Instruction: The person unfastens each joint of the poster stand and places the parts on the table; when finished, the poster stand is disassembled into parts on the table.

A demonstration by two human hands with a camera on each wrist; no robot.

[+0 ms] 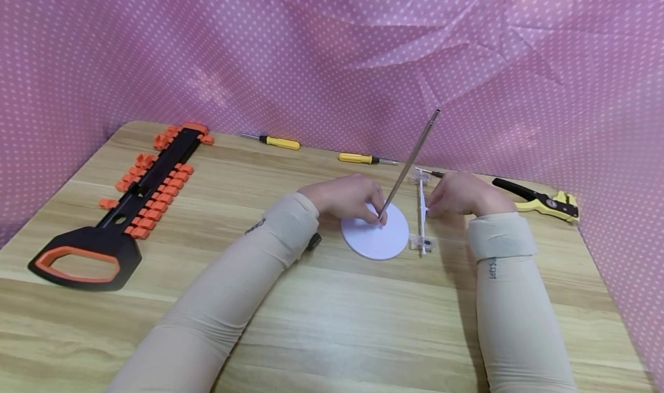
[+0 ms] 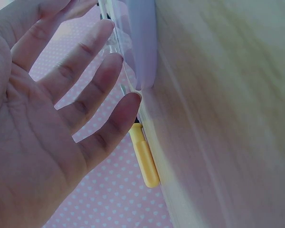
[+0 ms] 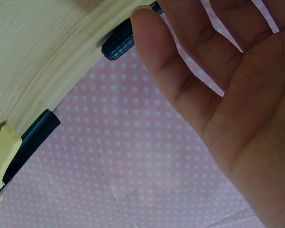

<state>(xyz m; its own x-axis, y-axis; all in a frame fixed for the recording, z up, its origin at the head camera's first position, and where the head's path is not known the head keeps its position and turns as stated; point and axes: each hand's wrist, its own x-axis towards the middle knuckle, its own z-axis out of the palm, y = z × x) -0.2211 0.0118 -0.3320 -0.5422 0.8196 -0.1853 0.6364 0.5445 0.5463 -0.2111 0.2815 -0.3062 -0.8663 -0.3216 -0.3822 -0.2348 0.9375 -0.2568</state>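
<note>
My left hand (image 1: 358, 198) pinches the lower end of a thin metal rod (image 1: 410, 161) at the middle of a round white disc (image 1: 381, 243). The rod leans up and to the right. In the left wrist view the other fingers (image 2: 97, 83) are spread and slightly bent beside the disc's edge (image 2: 145, 47). To the right of the disc, my right hand (image 1: 456, 194) pinches the side of a white bar (image 1: 422, 200) with clear plastic pieces at both ends. Only loosely bent fingers (image 3: 154, 35) and part of the palm show in the right wrist view.
Two yellow-handled screwdrivers (image 1: 282, 143) lie along the back edge. Wire strippers (image 1: 552, 204) with yellow and black parts are at the right. A black rack (image 1: 163, 171) with orange clips stretches along the left. A small black piece (image 1: 314, 241) sits by the left forearm. Pink dotted cloth (image 1: 321, 59) hangs behind.
</note>
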